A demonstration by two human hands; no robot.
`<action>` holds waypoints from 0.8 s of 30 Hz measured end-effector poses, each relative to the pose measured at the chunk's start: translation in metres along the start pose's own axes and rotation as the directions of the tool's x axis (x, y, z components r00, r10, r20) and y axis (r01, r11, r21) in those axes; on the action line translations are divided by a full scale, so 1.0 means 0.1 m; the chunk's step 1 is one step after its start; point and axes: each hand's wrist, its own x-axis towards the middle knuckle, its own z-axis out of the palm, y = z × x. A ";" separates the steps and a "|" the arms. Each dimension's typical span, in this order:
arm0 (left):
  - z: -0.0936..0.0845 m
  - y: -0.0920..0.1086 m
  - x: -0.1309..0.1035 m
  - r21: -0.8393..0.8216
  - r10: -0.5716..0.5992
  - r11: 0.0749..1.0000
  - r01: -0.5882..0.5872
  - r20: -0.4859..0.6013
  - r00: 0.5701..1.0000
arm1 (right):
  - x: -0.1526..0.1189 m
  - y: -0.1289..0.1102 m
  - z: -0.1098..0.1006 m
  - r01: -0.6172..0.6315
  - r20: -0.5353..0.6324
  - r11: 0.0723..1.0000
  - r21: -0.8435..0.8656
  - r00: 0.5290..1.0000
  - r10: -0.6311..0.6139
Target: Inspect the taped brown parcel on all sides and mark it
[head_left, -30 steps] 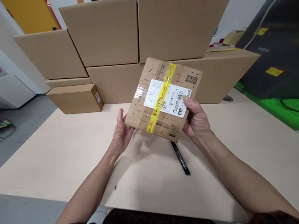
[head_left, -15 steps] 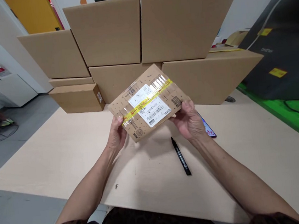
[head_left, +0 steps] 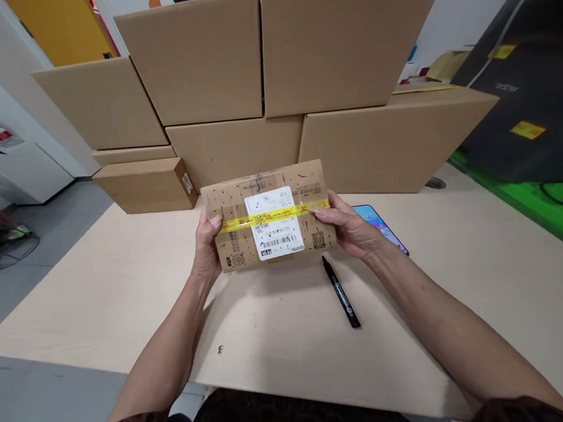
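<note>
Between my two hands is a flat brown cardboard parcel (head_left: 234,243), held up over the table with its labelled face toward me. It carries a white shipping label (head_left: 275,222) and a band of yellow tape across its width. My left hand (head_left: 207,242) grips the left edge, thumb on the front face. On the right edge my right hand (head_left: 351,227) is closed, its thumb resting at the tape. The fingers behind the parcel are hidden. Below the right side a black marker pen (head_left: 341,293) lies on the table (head_left: 285,345).
Large cardboard boxes (head_left: 196,65) are stacked along the back of the table, with a smaller box (head_left: 143,188) at their left. A phone (head_left: 381,224) with a lit screen lies beyond my right wrist. A dark case (head_left: 514,79) stands at the right.
The parcel has turned from a slant to nearly level and dropped a little. My right hand has shifted its hold from the lower right corner to the right edge.
</note>
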 end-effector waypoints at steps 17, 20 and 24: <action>-0.04 -0.01 0.01 0.108 -0.061 0.993 0.048 0.123 0.991 | -0.01 0.01 0.03 0.102 -0.035 0.993 0.064 0.994 -0.100; -0.06 -0.01 0.02 0.171 -0.033 0.985 0.008 0.139 0.990 | 0.00 0.00 0.00 0.116 -0.044 0.993 0.033 0.992 -0.115; -0.04 -0.01 0.03 0.190 -0.001 0.981 -0.027 0.147 0.989 | 0.03 -0.01 -0.06 0.219 -0.008 0.973 -0.067 0.975 -0.220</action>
